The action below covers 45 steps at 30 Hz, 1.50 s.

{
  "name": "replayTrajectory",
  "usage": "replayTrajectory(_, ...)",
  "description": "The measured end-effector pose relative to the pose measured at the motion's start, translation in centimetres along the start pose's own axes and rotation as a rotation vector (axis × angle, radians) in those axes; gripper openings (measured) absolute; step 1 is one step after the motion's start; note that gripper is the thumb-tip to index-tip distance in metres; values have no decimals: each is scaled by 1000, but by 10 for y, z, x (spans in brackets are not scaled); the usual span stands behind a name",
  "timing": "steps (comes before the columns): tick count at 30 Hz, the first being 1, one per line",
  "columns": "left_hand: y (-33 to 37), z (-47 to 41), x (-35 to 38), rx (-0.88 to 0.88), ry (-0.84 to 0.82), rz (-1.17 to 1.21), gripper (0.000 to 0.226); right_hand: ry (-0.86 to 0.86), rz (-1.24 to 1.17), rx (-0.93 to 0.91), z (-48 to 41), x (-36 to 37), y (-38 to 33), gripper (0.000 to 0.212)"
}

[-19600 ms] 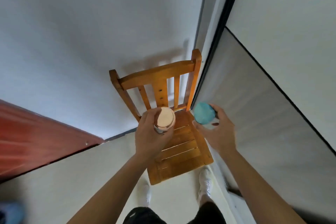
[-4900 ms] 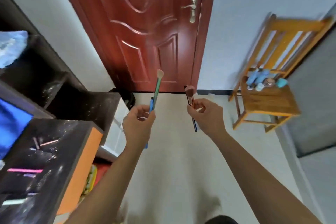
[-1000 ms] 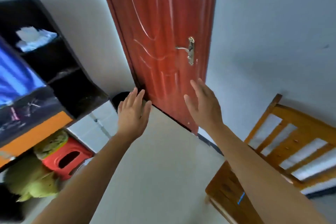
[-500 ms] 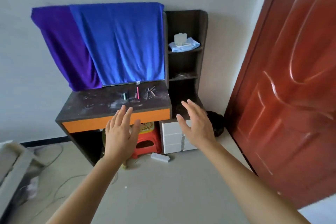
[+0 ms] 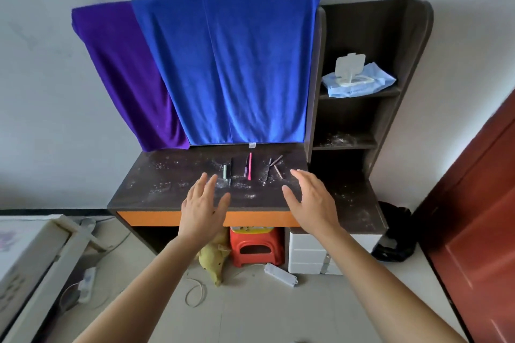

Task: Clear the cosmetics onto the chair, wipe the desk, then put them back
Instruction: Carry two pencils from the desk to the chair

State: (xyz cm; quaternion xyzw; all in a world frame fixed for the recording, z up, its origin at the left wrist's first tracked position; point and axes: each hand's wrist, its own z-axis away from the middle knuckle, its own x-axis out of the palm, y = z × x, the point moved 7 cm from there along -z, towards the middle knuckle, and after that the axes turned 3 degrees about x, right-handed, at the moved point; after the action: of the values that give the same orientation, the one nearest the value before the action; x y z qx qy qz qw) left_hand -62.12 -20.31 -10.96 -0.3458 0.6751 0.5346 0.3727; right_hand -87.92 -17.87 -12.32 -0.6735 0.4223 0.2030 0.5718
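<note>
A dark desk (image 5: 167,184) with an orange front edge stands against the wall, its top dusted with white specks. Several thin cosmetic sticks lie near its back: a pale green one (image 5: 224,171), a pink pencil (image 5: 250,166) beside a purple one, and brown pencils (image 5: 277,166) to the right. My left hand (image 5: 203,207) and my right hand (image 5: 312,202) reach toward the desk's front, fingers straight, holding nothing. The chair is out of view.
A blue towel (image 5: 234,64) and a purple cloth (image 5: 122,69) hang over the desk's back. A shelf unit holds a wet-wipe pack (image 5: 356,81). Under the desk sit a red stool (image 5: 255,245), white drawers (image 5: 309,253), a yellow plush toy (image 5: 216,259). A red door (image 5: 479,225) stands at right.
I have turned from the door and chair to face the desk and come closer to it. Both hands stay empty and outstretched.
</note>
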Motion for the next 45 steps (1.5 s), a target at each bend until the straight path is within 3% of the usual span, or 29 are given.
replayTrajectory(12, -72, -135, 50, -147, -101, -19, 66, -241, 103, 48, -148, 113, 6, 51)
replayTrajectory(24, -167, -260, 133, -161, -394, -75, 64, -366, 277, 392, -211, 218, 46, 53)
replayTrajectory(29, -188, -275, 163, -270, -490, -3, 66, -468, 244, 460, -215, 260, 54, 54)
replayTrajectory(39, -207, -275, 213, -483, -367, -21, 53, -531, 340, 372, -253, 340, 74, 58)
replayTrajectory(45, -198, -289, 235, -484, -281, -88, 60, -517, 258, 387, -255, 342, 86, 31)
